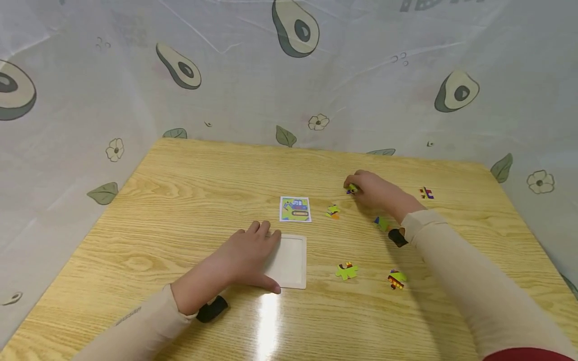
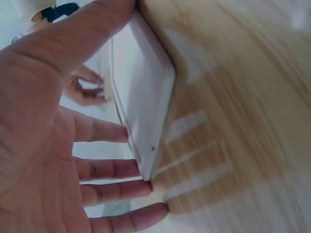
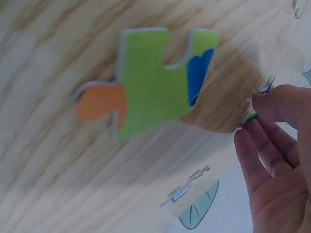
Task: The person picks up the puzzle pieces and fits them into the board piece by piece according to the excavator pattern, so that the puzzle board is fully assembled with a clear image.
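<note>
While my left hand (image 1: 246, 255) lies flat, fingers spread, on the white tray (image 1: 291, 260) — my right hand (image 1: 372, 189) pinches a green puzzle piece (image 1: 352, 189) (mostly hidden).

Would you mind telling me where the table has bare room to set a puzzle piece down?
The table's left half is bare, from the left hand on the white tray out to the cloth wall. So is the far strip beyond the picture card. It is crowded right of the tray, where loose pieces lie around the right hand.
</note>
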### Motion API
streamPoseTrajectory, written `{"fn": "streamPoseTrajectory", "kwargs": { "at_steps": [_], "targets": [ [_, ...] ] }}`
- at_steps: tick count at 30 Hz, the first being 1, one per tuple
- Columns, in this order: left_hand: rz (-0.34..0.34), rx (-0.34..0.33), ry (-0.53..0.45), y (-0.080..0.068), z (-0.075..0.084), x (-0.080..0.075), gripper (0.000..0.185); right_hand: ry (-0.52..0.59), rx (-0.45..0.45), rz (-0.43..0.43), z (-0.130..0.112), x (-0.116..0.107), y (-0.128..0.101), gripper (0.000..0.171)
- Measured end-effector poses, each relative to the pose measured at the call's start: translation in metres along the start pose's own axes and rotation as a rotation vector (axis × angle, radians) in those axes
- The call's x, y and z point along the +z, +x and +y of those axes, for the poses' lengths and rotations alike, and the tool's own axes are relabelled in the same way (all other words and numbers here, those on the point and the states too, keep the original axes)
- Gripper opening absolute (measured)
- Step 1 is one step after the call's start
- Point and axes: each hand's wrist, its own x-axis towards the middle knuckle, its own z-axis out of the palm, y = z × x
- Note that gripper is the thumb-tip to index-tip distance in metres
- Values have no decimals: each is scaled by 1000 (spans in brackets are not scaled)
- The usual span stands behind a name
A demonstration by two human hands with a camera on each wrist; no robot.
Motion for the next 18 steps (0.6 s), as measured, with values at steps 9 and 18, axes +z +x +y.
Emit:
{"fn": "streamPoseTrajectory", "kwargs": {
  "at_steps": [9,18],
  "targets": [
    [29,79,139,18,23,-1,118,7,-20,-7,4,0,-12,36],
    [30,60,151,19,28,-2,121,-8,25,32,8,2,-15,43]
  ]
}}
